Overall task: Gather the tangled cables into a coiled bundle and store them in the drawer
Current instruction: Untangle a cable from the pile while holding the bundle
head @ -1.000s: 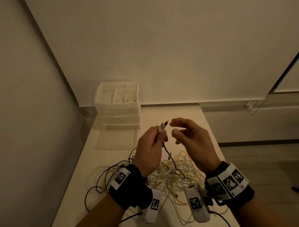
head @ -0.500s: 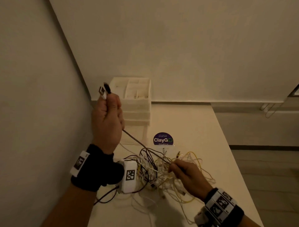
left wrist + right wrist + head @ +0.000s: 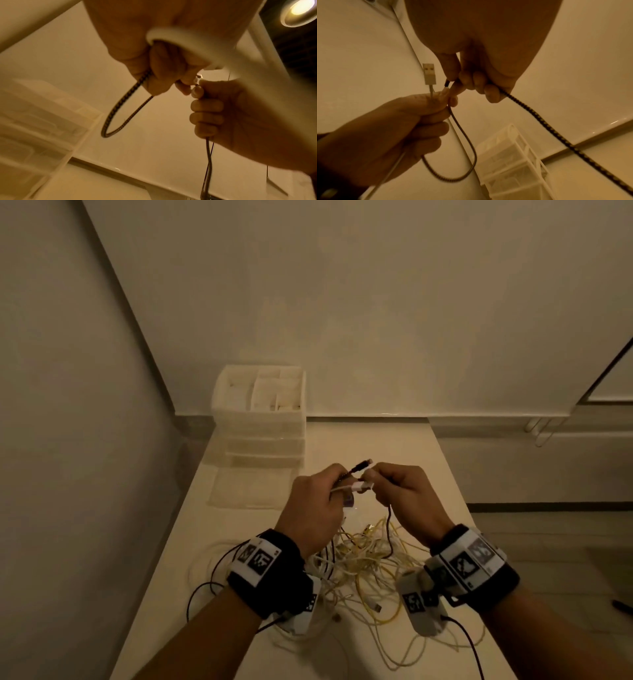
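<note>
A tangle of yellow, white and black cables (image 3: 370, 563) lies on the white table (image 3: 394, 446). Above it my hands meet. My left hand (image 3: 346, 484) pinches a white USB cable (image 3: 429, 74) together with a black braided cable (image 3: 471, 155), whose plug end (image 3: 363, 465) sticks up between the hands. A short loop of braided cable (image 3: 123, 111) hangs between them. My right hand (image 3: 373, 477) grips the same braided cable, which drops from its fist to the tangle. The white drawer unit (image 3: 263, 426) stands at the table's back left.
A translucent drawer (image 3: 250, 487) lies pulled out in front of the unit. A wall runs along the table's left side. The table's right edge (image 3: 479, 542) drops to the floor. Loose cable loops (image 3: 205, 587) trail toward the near left.
My left hand came down from high on the left with the cable ends. My right hand rose out of the tangle and now grips the black cable beside it.
</note>
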